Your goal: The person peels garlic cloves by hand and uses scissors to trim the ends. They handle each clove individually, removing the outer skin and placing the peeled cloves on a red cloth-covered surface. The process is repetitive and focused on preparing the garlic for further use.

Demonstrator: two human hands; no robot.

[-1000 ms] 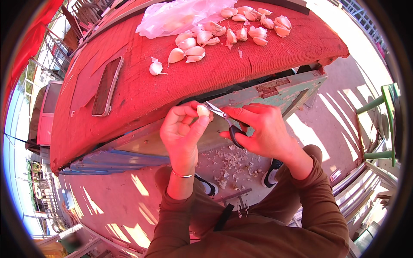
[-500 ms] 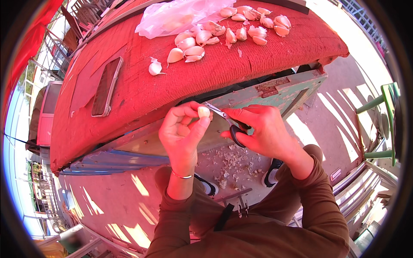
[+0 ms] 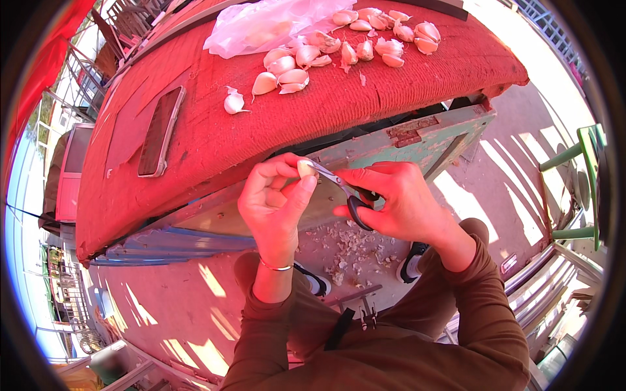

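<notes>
Between the thumb and fingers of my left hand (image 3: 274,199) is a pale, peeled-looking garlic clove (image 3: 305,169). My right hand (image 3: 394,199) is closed round the dark handles of small scissors (image 3: 339,182), whose metal tips touch or nearly touch the clove's right side. Both hands are held just off the near edge of the red-covered table (image 3: 215,153). Several unpeeled garlic cloves (image 3: 293,79) lie spread over its far part, and one single clove (image 3: 234,101) sits apart from them toward the left.
A pinkish plastic bag (image 3: 254,29) lies behind the cloves. At the table's left is a phone (image 3: 161,132). Peel scraps (image 3: 349,251) litter the floor between my feet. A green metal frame (image 3: 590,182) stands at the right, near stacked metal bars (image 3: 544,293).
The clove has turned slightly in my left fingers, which shifted a little left. The scissors have tilted slightly, their tips now against or very near the clove's right side.
</notes>
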